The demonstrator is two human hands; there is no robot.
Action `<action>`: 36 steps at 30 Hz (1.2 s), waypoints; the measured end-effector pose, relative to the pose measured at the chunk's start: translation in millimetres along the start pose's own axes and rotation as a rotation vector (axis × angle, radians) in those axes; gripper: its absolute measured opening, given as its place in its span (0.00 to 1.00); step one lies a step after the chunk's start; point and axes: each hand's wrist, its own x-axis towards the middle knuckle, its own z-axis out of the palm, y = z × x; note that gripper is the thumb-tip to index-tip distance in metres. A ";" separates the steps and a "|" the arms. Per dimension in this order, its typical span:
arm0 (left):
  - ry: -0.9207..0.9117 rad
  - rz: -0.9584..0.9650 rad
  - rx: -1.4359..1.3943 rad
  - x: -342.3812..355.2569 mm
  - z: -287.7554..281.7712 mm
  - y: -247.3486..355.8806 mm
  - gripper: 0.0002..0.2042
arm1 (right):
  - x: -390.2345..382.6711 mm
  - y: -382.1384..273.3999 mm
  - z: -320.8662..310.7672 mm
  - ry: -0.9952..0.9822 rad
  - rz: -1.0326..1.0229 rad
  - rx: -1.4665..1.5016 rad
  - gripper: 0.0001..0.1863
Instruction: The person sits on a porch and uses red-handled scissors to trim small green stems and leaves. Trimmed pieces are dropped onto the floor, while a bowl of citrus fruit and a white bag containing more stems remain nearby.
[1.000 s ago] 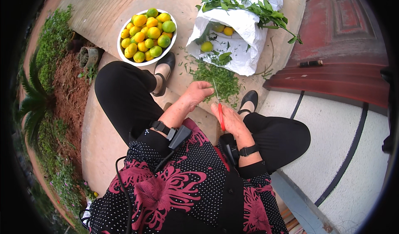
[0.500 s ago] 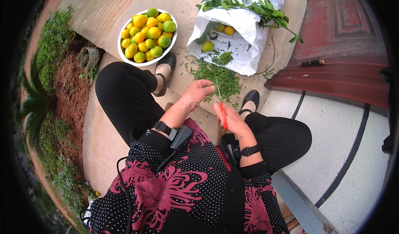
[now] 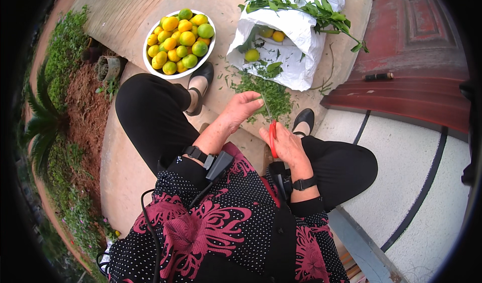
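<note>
Ground: pale concrete point(image 3: 123, 152) is bordered on the left by reddish soil point(image 3: 88, 142) and low plants point(image 3: 65, 57), with a pot point(image 3: 109, 69) set at the edge.
Door side: at the right, a dark red door point(image 3: 419, 42) is seen, beside white flooring point(image 3: 396, 152) crossed by black lines.
Left hand: thumb and fingertips are brought nearly together by the left hand point(image 3: 242, 108), close to the blade tips; whether a scrap is pinched there cannot be told.
Right hand: the scissors point(image 3: 273, 140) are gripped in the right hand point(image 3: 287, 146), its fingers curled around the red handles.
Scissors: the thin blades are pointed away from the body and slightly left, over the clippings; how far they are parted cannot be made out.
Clippings: finely cut green clippings point(image 3: 282, 101) are heaped on the concrete beyond the hands, between the two black shoes, and scattered toward the sack.
Sack: a white sack point(image 3: 301, 72) is laid with its mouth toward the person — a few fruits point(image 3: 251, 55) and leaves are seen inside, and a leafy branch point(image 3: 329, 19) is draped over the top.
Bowl: to the left of the sack, a white bowl point(image 3: 145, 54) is piled with green, yellow and orange citrus point(image 3: 186, 38).
Wrists: black straps point(image 3: 304, 183) are worn on both.
</note>
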 end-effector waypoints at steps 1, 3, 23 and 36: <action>-0.014 -0.013 0.006 0.1 0.1 0.0 0.10 | -0.7 -1.1 -0.6 0.014 -0.007 -0.003 0.31; -0.039 -0.021 0.015 0.7 -0.6 -0.2 0.09 | -2.0 -3.0 -1.7 0.038 -0.014 -0.008 0.31; -0.031 -0.031 0.014 1.7 -0.8 -3.8 0.07 | -4.0 0.6 -3.5 0.040 -0.018 -0.018 0.31; -0.027 -0.006 -0.063 0.4 5.3 -2.7 0.07 | -7.3 -3.0 -4.0 0.060 0.000 -0.144 0.34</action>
